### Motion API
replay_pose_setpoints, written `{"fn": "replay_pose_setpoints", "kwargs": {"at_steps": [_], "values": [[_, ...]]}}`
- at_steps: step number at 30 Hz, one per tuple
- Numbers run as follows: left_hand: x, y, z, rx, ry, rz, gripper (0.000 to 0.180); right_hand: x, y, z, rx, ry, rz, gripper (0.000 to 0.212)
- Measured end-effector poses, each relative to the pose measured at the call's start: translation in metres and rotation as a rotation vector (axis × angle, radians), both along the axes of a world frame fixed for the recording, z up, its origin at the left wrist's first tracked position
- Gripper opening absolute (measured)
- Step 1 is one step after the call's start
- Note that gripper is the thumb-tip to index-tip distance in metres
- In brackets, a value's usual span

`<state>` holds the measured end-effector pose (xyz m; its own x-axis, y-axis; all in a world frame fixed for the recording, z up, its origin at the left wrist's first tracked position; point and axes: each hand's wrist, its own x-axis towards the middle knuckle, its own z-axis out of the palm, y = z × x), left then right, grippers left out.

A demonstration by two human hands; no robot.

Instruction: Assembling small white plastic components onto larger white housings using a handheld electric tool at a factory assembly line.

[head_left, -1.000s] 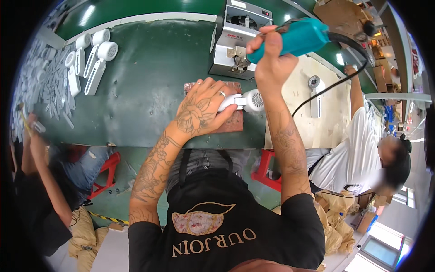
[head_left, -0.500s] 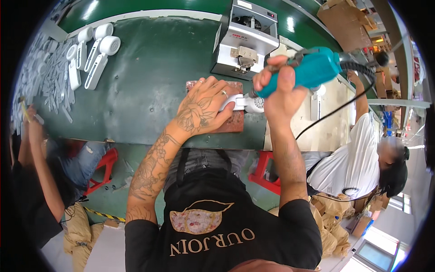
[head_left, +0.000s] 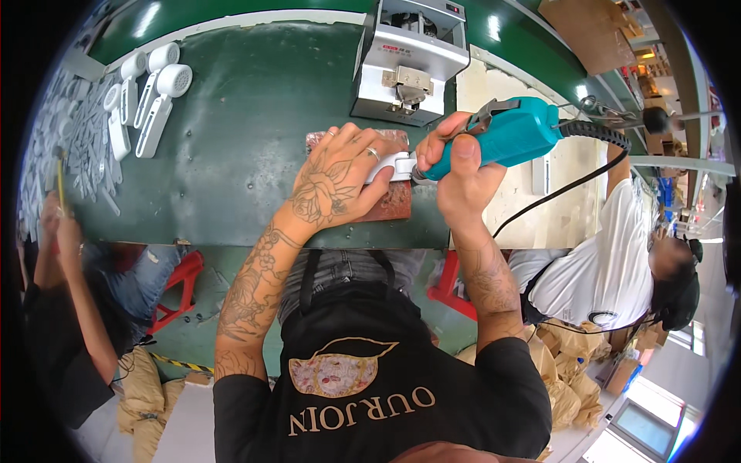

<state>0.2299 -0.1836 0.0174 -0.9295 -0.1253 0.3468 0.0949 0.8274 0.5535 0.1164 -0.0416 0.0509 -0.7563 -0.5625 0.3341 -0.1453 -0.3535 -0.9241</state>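
Fastening looks mid-way — left hand (head_left: 333, 181) pressing flat on the white part (head_left: 395, 164) over the reddish block (head_left: 390, 202), right hand (head_left: 455, 166) gripping the teal driver (head_left: 509, 135) against it — 4 similar white pieces (head_left: 147, 100) lie apart on the green counter (head_left: 239, 131).

Person wearing black short-sleeve top with drawing on front, dark straps over grey trousers. Left hand (head_left: 337, 179) wearing rings. Both arms showing many tattoos; right hand (head_left: 461, 174) wearing nothing.
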Motion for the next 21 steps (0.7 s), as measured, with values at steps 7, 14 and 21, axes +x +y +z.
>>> {"fn": "replay_pose_setpoints", "kwargs": {"at_steps": [7,14,21], "values": [[-0.005,-0.001,0.002,0.046,-0.025,-0.036,0.033,-0.002,-0.001,-0.008,-0.027,0.018,0.028,0.037],[-0.001,-0.005,0.003,0.015,0.068,-0.052,0.028,0.004,0.0,-0.022,-0.001,0.078,-0.03,0.036],[0.039,-0.008,-0.005,0.029,0.151,-0.06,0.028,0.032,0.041,0.017,-0.182,-0.175,-0.061,0.058]]}}
